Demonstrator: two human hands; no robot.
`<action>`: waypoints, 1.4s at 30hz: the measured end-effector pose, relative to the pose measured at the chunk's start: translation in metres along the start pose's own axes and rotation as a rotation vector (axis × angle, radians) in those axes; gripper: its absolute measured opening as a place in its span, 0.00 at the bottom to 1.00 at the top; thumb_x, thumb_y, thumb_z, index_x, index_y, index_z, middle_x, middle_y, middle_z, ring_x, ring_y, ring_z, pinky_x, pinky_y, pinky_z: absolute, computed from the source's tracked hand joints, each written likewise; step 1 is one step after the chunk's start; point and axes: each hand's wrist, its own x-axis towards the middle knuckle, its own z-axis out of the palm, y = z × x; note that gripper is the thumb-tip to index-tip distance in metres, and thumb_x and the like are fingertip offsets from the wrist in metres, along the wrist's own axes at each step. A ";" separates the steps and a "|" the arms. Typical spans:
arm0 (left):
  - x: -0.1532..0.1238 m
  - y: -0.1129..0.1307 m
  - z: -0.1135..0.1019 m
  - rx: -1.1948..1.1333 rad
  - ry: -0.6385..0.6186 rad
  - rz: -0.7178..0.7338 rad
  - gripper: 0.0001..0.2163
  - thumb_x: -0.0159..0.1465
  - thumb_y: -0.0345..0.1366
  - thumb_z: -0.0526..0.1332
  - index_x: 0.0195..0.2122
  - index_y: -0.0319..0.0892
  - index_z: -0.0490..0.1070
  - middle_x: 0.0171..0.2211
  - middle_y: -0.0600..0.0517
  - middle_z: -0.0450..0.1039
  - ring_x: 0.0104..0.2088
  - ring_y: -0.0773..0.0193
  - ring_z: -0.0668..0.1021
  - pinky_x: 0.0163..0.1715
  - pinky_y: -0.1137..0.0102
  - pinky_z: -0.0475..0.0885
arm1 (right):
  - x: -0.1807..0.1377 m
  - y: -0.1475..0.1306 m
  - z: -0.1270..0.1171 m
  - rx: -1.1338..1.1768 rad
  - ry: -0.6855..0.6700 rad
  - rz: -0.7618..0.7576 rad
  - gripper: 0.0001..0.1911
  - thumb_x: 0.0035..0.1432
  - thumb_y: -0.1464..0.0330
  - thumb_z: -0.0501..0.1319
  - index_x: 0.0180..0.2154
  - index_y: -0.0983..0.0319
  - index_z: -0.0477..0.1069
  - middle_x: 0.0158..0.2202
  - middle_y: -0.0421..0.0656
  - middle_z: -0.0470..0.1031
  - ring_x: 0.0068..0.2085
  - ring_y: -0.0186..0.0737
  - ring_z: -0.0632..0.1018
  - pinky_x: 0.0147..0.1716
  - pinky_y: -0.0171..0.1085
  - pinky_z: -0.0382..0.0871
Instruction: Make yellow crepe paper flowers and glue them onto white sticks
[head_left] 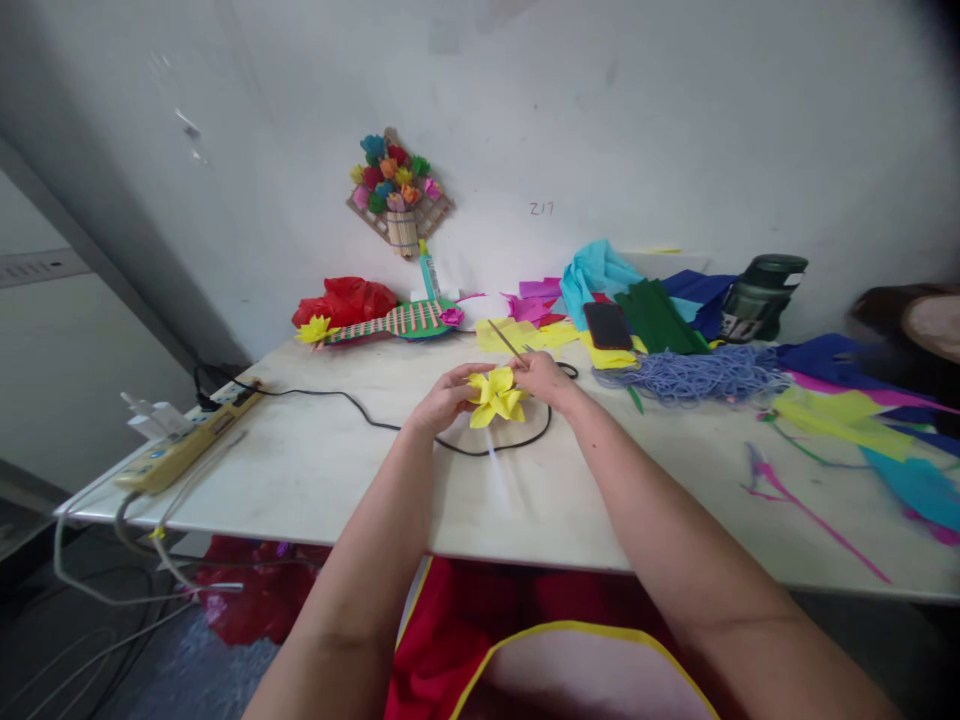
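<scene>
A flower (pixel 495 396) is gripped between the left hand (pixel 444 396) and right hand (pixel 544 378) above the desk (pixel 337 470) at 12 o'clock. Its petals are probably best pressed lightly against the stick (pixel 507 341), which is slanted toward 11 o'clock.

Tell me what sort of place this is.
Probably a paper-craft workbench: the left hand and right hand hold a yellow folded-paper flower, loose sheets of coloured paper pile on the white table, and a bouquet of paper flowers hangs on the wall.
</scene>
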 end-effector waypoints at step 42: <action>0.001 -0.002 -0.007 -0.055 0.084 0.013 0.20 0.43 0.27 0.55 0.40 0.36 0.70 0.30 0.48 0.74 0.27 0.64 0.75 0.29 0.69 0.69 | -0.006 0.000 -0.035 -0.240 -0.308 -0.239 0.19 0.53 0.66 0.53 0.47 0.59 0.70 0.16 0.33 0.60 0.20 0.28 0.63 0.26 0.30 0.59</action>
